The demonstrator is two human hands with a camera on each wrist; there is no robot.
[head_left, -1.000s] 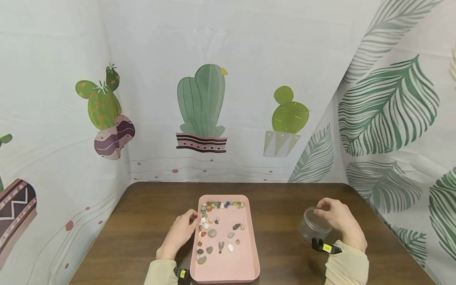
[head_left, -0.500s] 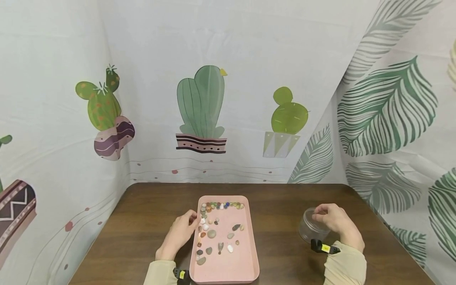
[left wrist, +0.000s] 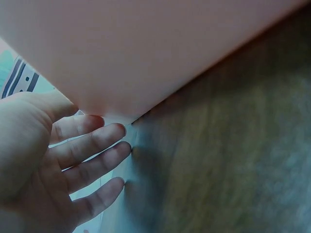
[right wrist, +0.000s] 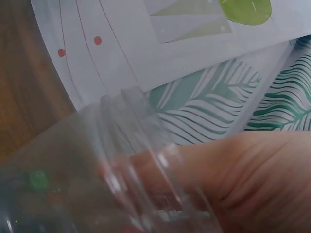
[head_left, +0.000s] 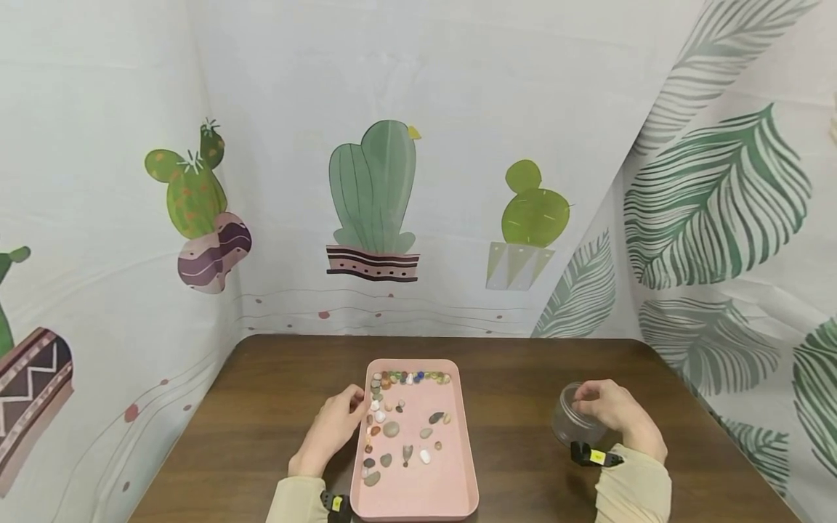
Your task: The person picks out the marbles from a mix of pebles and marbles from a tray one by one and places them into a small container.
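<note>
My left hand (head_left: 329,430) is at the left side of a pink tray (head_left: 418,501). In the left wrist view its fingers (left wrist: 92,143) are loosely extended and touch the tray's outer wall (left wrist: 141,43) near a corner. On the right stands a clear jar (head_left: 566,427) without a lid. My right hand (head_left: 621,414) reaches over its rim, and the fingers dip into the mouth. Through the clear wall in the right wrist view, the thumb (right wrist: 184,167) shows blurred; whether anything is between the fingertips is hidden. A green piece (right wrist: 39,179) and something reddish lie inside the jar.
Coloured glass pieces (head_left: 421,376) line the tray's far edge, and pebbles run down its left side. More stones, such as a round grey-green pebble (head_left: 391,429), lie scattered inside. The brown wooden table (head_left: 516,363) meets a printed cloth backdrop (head_left: 458,290).
My right hand has lowered slightly, its fingers going from above the jar's rim into its mouth. The left hand and the tray have stayed put.
</note>
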